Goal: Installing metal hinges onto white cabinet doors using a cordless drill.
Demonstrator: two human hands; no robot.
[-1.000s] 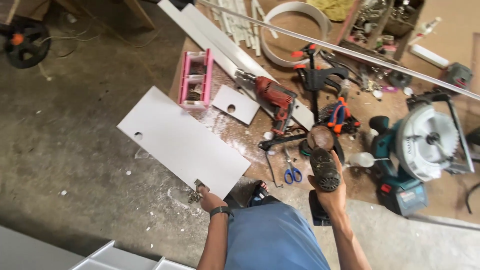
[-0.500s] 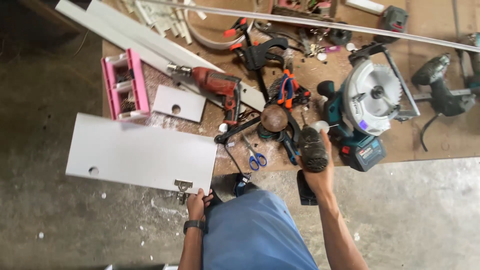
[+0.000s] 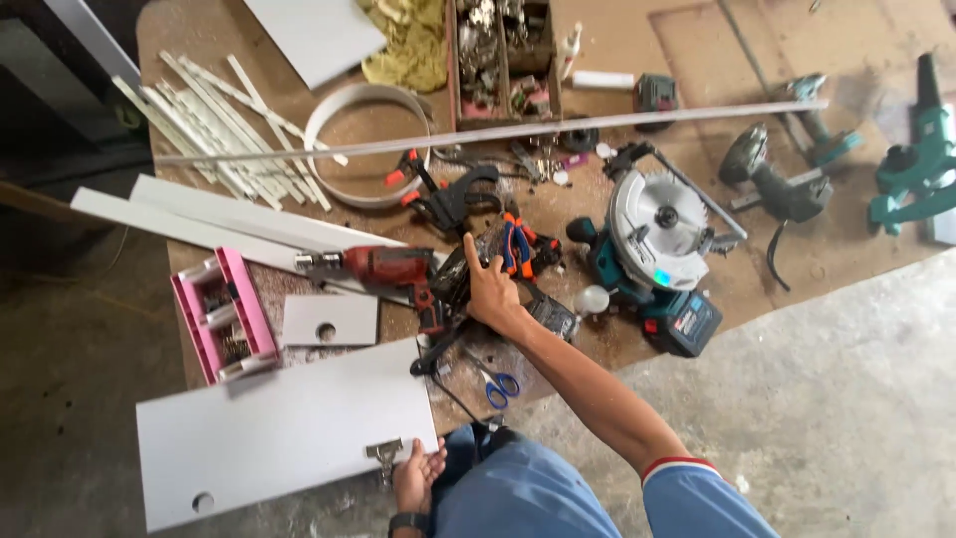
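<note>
Head view: the left hand [image 3: 416, 476] lies open-fingered against the near edge of a white panel [image 3: 284, 430], beside its metal hinge [image 3: 384, 454]. The right hand [image 3: 490, 289] reaches over the worktop [image 3: 677, 50] onto dark tools; its grip is hard to make out. A pink compartment box [image 3: 225, 315] sits left of the red drill [image 3: 390, 269]. The circular saw [image 3: 652, 239] bears a small label, too blurred to describe. Blue-handled scissors [image 3: 495, 377] lie under the forearm.

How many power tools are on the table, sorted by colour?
Red drill: 1
Teal circular saw: 1
Teal tools at the right: 2, the other being
Dark grinder-like tool: 1
Total: 5
</note>
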